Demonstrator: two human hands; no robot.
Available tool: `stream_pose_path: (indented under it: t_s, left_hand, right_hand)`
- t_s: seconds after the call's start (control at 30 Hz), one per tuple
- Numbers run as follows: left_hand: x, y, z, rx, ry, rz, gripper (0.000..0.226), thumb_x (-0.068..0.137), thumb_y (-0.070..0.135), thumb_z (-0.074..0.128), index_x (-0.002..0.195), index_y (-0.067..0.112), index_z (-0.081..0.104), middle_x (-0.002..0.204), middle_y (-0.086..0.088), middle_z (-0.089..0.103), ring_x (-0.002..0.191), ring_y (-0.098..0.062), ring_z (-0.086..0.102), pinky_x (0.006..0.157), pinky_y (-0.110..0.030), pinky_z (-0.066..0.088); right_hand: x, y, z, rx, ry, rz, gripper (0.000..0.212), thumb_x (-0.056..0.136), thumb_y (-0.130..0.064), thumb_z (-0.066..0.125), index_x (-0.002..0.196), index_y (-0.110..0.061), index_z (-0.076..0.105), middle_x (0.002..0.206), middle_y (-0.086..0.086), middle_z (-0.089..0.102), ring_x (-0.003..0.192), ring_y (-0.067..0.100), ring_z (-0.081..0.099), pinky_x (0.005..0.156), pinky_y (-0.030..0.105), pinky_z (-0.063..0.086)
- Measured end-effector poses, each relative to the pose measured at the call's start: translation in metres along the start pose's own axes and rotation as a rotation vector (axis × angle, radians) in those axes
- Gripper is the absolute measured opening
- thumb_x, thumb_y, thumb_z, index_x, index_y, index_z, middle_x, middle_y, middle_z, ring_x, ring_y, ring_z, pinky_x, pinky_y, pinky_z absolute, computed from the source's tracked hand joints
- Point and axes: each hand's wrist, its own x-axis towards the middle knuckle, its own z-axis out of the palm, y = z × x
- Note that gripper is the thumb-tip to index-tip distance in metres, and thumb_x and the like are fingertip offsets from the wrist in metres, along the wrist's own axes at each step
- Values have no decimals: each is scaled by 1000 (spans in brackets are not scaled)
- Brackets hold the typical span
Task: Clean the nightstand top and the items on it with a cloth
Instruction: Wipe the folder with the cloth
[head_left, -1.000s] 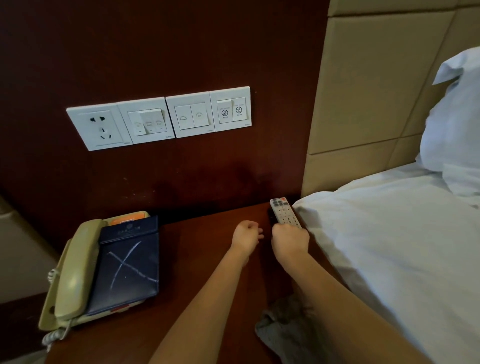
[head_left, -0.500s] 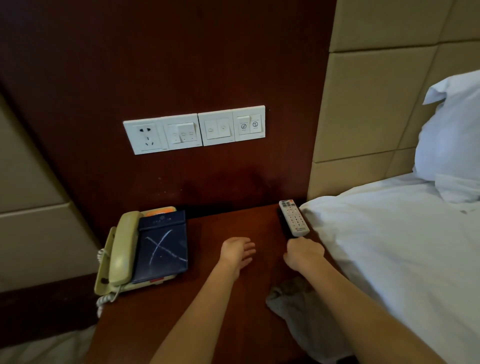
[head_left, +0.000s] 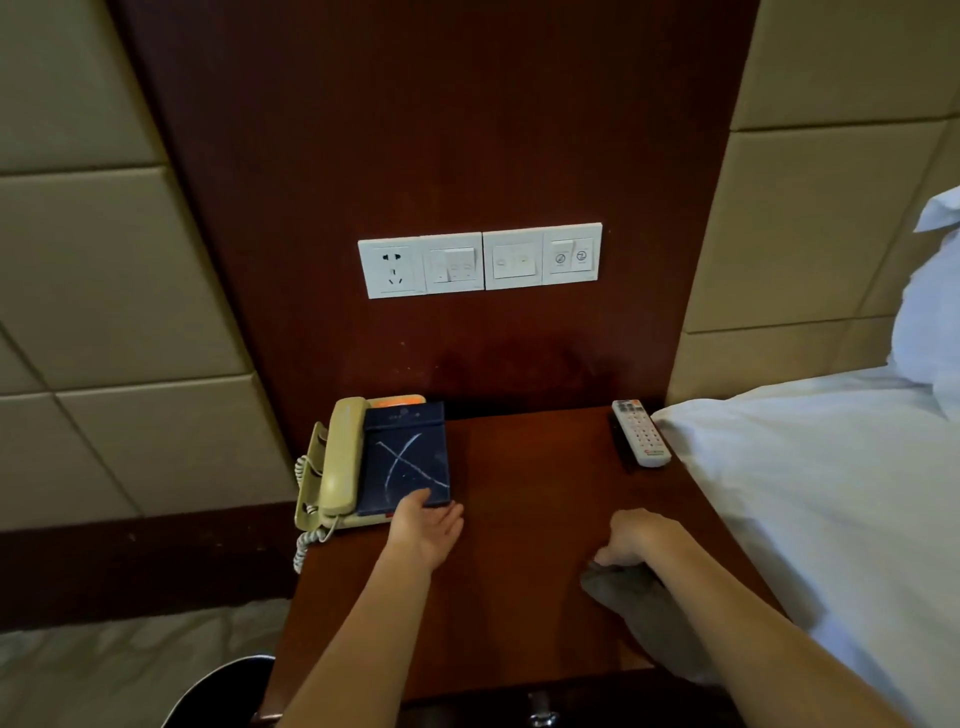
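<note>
The crumpled grey fabric cloth (head_left: 623, 597) lies at the front right of the dark red-brown wooden tabletop (head_left: 530, 493). Fingers of the right hand (head_left: 638, 538) curl onto its far edge. Fingers of the left hand (head_left: 428, 524), straight and together, touch the near corner of the dark blue rectangular folder (head_left: 405, 457) on the beige corded telephone (head_left: 340, 457).

wall and bed, as i see them from here

a white switch plate (head_left: 480, 261) sits on the dark wood panel (head_left: 415, 130), with an outlet at its left end. beige padded panels (head_left: 104, 260) flank the wood on both sides. at right i see a white sheet (head_left: 831, 493) with a pillow (head_left: 930, 312) on it. a dark rounded object (head_left: 223, 691) shows lower left, too cropped to identify.
</note>
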Motion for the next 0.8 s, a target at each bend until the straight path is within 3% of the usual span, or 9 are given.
stream_pose_path:
  t_s: [0.07, 0.13, 0.33, 0.47, 0.57, 0.63, 0.7, 0.8]
  left_hand:
    - [-1, 3, 2, -51, -37, -4, 53, 103, 22, 33, 147, -4, 21, 149, -20, 34, 137, -28, 36, 113, -37, 27]
    - [0, 4, 2, -53, -50, 18, 47, 103, 23, 35, 144, 0, 31, 145, -17, 43, 135, -26, 40, 111, -36, 29]
    - [-5, 9, -7, 12, -93, 81, 35, 100, 11, 43, 134, 4, 41, 125, -17, 59, 118, -27, 54, 95, -35, 42]
    - [-24, 5, -10, -4, -139, 110, 24, 98, 3, 44, 121, 6, 46, 124, -19, 56, 121, -31, 52, 99, -38, 41]
    - [-45, -2, -7, 1, -199, 129, 19, 96, -2, 44, 110, 7, 52, 112, -17, 60, 112, -31, 56, 94, -38, 43]
    - [-64, -1, 0, 40, -239, 157, 22, 95, -4, 45, 112, 7, 53, 111, -17, 62, 104, -30, 59, 90, -38, 45]
    - [-86, 1, 11, 81, -289, 181, 23, 94, -5, 46, 111, 9, 54, 112, -16, 62, 101, -29, 61, 83, -38, 49]
    - [-121, 6, 32, 155, -351, 231, 25, 93, -5, 49, 114, 5, 56, 111, -16, 65, 97, -28, 64, 72, -33, 54]
  right_hand:
    - [0, -10, 1, -36, 43, -29, 35, 93, -28, 52, 125, -12, 51, 111, 5, 53, 108, 25, 57, 91, 34, 46]
    - [-2, -17, 0, -18, 98, -45, 28, 95, -21, 48, 121, -12, 53, 113, 6, 55, 105, 24, 57, 90, 34, 46]
    - [-11, -21, -16, 295, 242, -102, 36, 102, -32, 36, 125, -8, 49, 120, 10, 54, 99, 25, 57, 75, 31, 50]
    - [-22, -23, -29, 644, 371, -159, 34, 102, -35, 33, 113, -7, 49, 91, 6, 57, 71, 18, 60, 56, 26, 43]
    - [-45, -33, -48, 896, 563, -253, 34, 100, -37, 40, 82, -10, 51, 76, 6, 58, 72, 25, 64, 62, 34, 48]
    - [-68, -41, -61, 897, 747, -352, 38, 98, -38, 45, 69, -14, 49, 67, 2, 54, 71, 22, 58, 59, 31, 41]
    - [-95, -53, -72, 847, 871, -472, 37, 96, -39, 49, 68, -15, 51, 64, -2, 54, 67, 16, 56, 56, 27, 36]
    - [-135, -76, -80, 876, 943, -635, 25, 95, -36, 53, 76, -19, 57, 79, -3, 61, 79, 14, 59, 69, 31, 45]
